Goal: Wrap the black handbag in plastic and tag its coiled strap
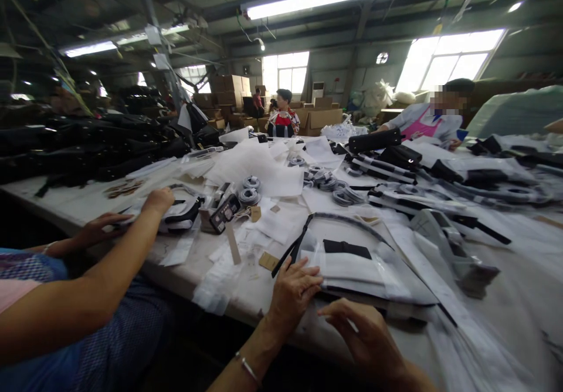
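Note:
A handbag (352, 271) lies on the table in front of me, covered with white sheet and clear film. Its strap (347, 223) arches away at the far side, wrapped in grey, and a black piece (345, 248) rests on its upper part. My left hand (295, 289) lies over the bag's near left corner, fingers extended and slightly apart. Just right of it, my right hand (367, 330) hovers at the bag's near edge. Its fingers are bent, with a gap between thumb and forefinger, and nothing shows in them.
At left, a co-worker's arm (118, 263) reaches over another wrapped bag (180, 216). White paper sheets (250, 160), coiled grey straps (250, 191), a black-faced box (225, 213) and brown tags (267, 260) litter the table (173, 271). Black bags (105, 139) are heaped left. Two people stand opposite.

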Tool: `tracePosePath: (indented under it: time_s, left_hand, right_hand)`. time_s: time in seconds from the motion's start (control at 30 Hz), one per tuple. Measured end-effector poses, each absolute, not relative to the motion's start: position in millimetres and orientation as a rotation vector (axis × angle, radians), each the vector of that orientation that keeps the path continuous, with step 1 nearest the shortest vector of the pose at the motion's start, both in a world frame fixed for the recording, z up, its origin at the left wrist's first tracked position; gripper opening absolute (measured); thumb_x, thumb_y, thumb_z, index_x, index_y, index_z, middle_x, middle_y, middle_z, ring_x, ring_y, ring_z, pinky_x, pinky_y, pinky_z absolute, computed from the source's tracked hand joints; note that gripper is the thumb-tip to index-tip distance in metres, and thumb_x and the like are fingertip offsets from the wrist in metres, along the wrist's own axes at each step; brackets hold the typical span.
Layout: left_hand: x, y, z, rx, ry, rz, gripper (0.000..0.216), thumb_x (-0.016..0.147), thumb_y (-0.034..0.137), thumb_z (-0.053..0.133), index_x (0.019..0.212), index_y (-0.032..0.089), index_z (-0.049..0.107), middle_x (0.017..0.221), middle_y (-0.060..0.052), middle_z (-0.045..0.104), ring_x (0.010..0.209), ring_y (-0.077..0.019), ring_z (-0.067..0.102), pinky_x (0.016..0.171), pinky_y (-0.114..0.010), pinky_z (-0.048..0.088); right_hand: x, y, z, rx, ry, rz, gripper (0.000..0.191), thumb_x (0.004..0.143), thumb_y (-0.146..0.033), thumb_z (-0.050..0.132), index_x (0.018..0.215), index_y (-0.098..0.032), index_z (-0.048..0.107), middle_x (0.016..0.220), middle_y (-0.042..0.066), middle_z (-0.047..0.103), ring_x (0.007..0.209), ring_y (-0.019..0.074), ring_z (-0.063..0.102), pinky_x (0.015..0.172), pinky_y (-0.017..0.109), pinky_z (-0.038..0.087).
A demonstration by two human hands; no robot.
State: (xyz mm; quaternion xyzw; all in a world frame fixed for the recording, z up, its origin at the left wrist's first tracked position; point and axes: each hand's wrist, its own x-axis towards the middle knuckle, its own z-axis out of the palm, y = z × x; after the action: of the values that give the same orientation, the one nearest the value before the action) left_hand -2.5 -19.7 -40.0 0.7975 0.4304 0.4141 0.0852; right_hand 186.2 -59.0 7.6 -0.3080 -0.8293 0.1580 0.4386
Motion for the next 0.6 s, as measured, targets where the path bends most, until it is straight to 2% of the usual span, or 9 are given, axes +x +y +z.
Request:
tracePosePath:
  time_s: [0.13,0.27,0.37,0.5,0.6]
  left_hand:
    - [2.8,-21.3,-51.9,2.572,1.285,1.371,0.016,0.095,0.024,0.059,0.103,0.029,0.071,0.108,0.0,0.075,0.117,-0.0255,0.064,0.108,-0.056,0.043]
    - [12.9,-20.1,-63.2,2.494,1.306,1.617,0.028,0.099,0.031,0.044,0.099,0.026,0.071,0.096,-0.004,0.074,0.108,-0.0253,0.066,0.104,-0.051,0.047]
    - [14.7,-21.4,-64.2,2.388,1.318,1.62,0.037,0.1,0.029,0.033,0.101,0.025,0.07,0.094,-0.006,0.072,0.104,-0.0254,0.066,0.1,-0.051,0.05]
    - [11.0,-27.2,-55.1,2.292,1.339,1.501,0.029,0.095,0.017,0.037,0.099,0.024,0.065,0.094,-0.005,0.071,0.102,-0.024,0.066,0.103,-0.052,0.049]
    - [12.5,-29.2,-49.4,2.211,1.355,1.457,0.018,0.092,0.019,0.044,0.088,0.025,0.061,0.089,-0.004,0.069,0.102,-0.0257,0.066,0.105,-0.057,0.046]
  right_hand:
    - [180.0,-62.3,7.0,-0.709,-2.073,0.281,0.015,0.099,-0.028,0.051,0.091,-0.025,0.064,0.069,-0.002,0.071,0.054,0.0116,0.066,0.055,0.017,0.052]
    - [171.7,-47.4,12.4,-0.602,-2.142,0.327,0.012,0.099,-0.023,0.05,0.098,-0.026,0.061,0.074,-0.003,0.071,0.062,0.0115,0.068,0.062,0.017,0.053]
    - [166.7,-27.4,17.0,-0.692,-2.135,0.333,0.016,0.1,-0.023,0.048,0.092,-0.025,0.062,0.074,-0.002,0.069,0.064,0.013,0.067,0.063,0.02,0.052]
    - [165.2,5.1,19.2,-0.903,-2.092,0.254,0.022,0.099,-0.033,0.05,0.084,-0.025,0.063,0.076,0.001,0.07,0.068,0.0168,0.068,0.064,0.025,0.052]
    - [167.6,24.6,15.6,-1.037,-2.13,0.218,0.023,0.098,-0.034,0.053,0.079,-0.025,0.063,0.076,0.001,0.069,0.069,0.0188,0.067,0.064,0.028,0.052]
